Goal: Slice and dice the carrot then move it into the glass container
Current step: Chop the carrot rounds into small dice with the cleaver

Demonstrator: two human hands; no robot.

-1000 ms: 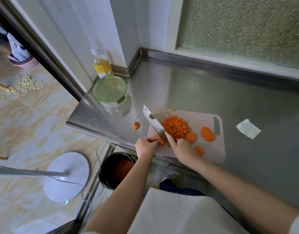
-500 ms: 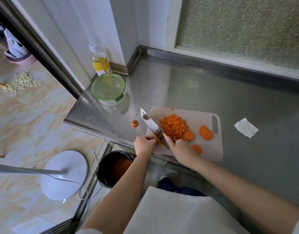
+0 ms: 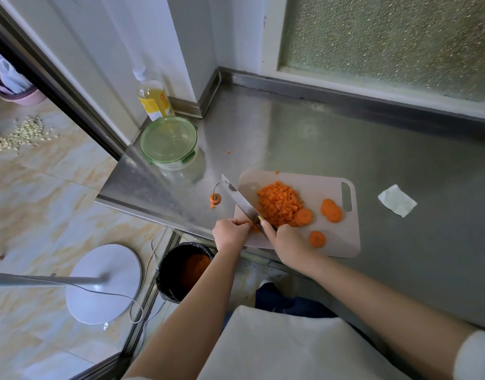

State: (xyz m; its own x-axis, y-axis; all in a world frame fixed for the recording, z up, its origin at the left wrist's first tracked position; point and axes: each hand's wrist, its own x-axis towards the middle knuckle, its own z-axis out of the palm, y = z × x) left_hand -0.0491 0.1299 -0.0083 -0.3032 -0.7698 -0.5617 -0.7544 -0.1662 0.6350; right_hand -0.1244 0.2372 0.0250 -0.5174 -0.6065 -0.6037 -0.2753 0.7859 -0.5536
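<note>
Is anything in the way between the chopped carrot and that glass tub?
Yes: the green lid sits on the glass container, closing it to the diced carrot. The knife, gripped by the right hand, also lies between them.

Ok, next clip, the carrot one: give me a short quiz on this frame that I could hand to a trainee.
1. What does the left hand hold down on the cutting board, beside the knife?
2. The knife is gripped by: A) the left hand, B) the right hand, C) neither hand.
3. True or false: the diced carrot lies in the glass container.

Key
1. A small piece of carrot.
2. B.
3. False: the diced carrot is heaped on the cutting board, and the glass container has its green lid on.
</note>
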